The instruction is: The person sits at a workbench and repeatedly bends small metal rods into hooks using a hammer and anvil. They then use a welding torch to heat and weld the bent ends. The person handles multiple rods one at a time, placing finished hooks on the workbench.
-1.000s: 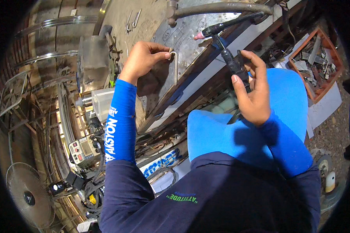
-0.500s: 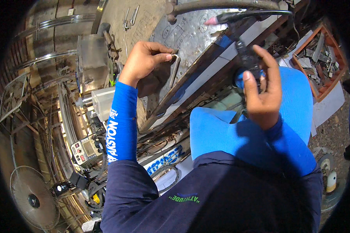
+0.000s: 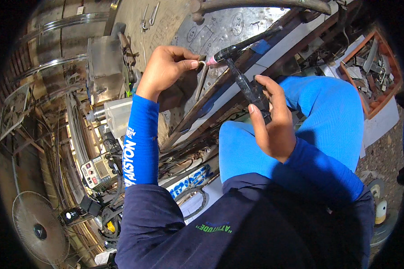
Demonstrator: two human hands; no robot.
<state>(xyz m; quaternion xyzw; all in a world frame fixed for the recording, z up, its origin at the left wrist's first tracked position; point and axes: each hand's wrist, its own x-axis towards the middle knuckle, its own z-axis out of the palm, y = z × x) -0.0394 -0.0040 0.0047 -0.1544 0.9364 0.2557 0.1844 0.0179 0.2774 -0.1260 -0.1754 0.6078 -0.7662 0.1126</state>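
My left hand point(image 3: 166, 69) pinches the top of a thin bent metal rod point(image 3: 201, 83), shaped like a narrow hook, over the near edge of the workbench. A small dark piece shows at its fingertips. My right hand point(image 3: 276, 123) is closed round the black handle of a TIG welding torch point(image 3: 244, 83). The torch head lies slantwise, its pink nozzle point(image 3: 211, 61) right beside the bend of the rod. I cannot tell whether the tip touches it.
A grey metal sheet point(image 3: 184, 33) with marker drawings covers part of the bench. Other bent rods point(image 3: 152, 15) lie farther back, and a curved pipe point(image 3: 265, 4) crosses the far edge. A reddish tray point(image 3: 345, 69) of scraps stands right; a welding machine point(image 3: 98, 172) and fan point(image 3: 40, 228) are left.
My right hand has moved left with the torch, swinging its nozzle down and left from the far side to the bent rod. My left hand has stayed in place.
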